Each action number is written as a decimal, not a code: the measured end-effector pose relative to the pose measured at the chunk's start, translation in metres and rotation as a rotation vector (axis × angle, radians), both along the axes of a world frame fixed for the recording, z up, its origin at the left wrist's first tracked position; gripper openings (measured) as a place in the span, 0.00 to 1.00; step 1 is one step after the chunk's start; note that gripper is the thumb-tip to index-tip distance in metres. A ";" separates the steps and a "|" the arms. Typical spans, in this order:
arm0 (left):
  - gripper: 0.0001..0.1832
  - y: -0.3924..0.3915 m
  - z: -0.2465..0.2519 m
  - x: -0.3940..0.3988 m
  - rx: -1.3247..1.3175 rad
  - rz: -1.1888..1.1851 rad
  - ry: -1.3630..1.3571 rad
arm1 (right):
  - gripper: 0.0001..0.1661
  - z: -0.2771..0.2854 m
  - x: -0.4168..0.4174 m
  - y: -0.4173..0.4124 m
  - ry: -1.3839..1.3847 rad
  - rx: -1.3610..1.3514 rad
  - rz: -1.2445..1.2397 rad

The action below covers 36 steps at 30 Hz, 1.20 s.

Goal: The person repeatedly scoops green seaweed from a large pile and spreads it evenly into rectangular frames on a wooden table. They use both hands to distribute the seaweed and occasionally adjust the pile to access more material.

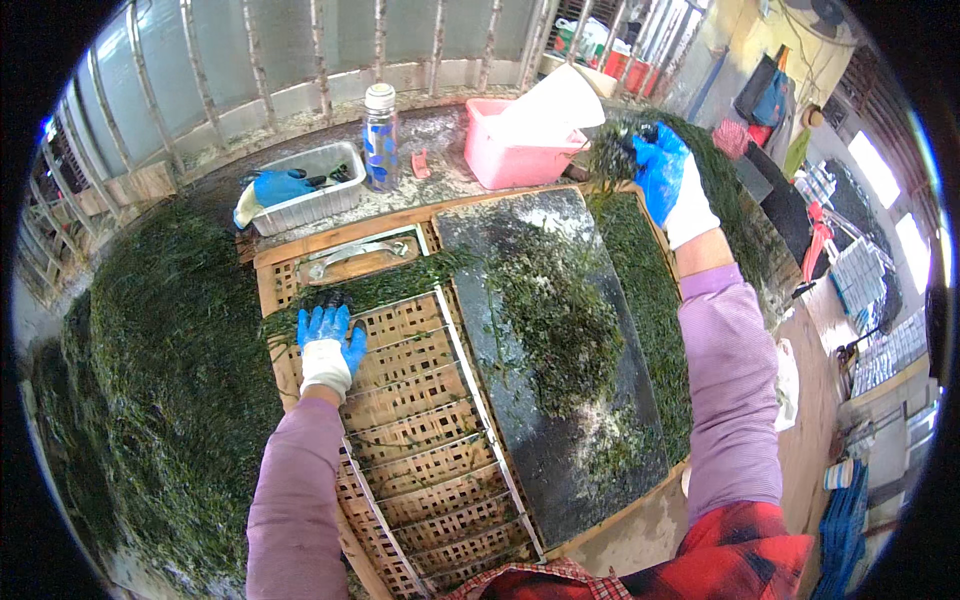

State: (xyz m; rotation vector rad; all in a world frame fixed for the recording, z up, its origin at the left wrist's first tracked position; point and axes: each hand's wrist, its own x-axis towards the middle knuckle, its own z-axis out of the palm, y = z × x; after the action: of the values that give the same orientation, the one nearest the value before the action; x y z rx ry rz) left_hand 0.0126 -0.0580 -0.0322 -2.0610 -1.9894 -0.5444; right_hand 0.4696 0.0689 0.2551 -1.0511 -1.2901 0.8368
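Observation:
My left hand [328,349], in a white glove with a blue coated palm and fingers, lies palm down with fingers extended. Its fingertips touch a narrow row of dark green stringy plant matter [397,283] on a woven slatted tray [409,360] divided by white rods. Up at the right, my right hand [675,184], gloved alike, grips a dark clump of the same strands [613,156]. A dark board [517,450] lies right of the woven tray, bearing a loose heap of chopped plant matter [559,330] with white powder [600,431].
Large green heaps [172,360] flank the left side, with more strands [637,262] right of the board. Behind stand a clear plastic tub [315,202] with a glove [277,191], a bottle [380,142] and a pink basin [510,161]. A wooden block [364,262] holds a curved tool.

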 end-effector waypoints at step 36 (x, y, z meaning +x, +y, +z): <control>0.15 -0.002 -0.016 -0.019 0.253 0.038 -0.156 | 0.18 -0.235 -0.238 -0.003 -1.397 0.496 0.212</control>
State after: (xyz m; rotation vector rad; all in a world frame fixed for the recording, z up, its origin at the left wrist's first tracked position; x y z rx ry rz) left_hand -0.0068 -0.0602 -0.0481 -1.8752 -1.9215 -0.9233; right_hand 0.2314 0.0657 0.0205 -1.0690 -2.6150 -0.2613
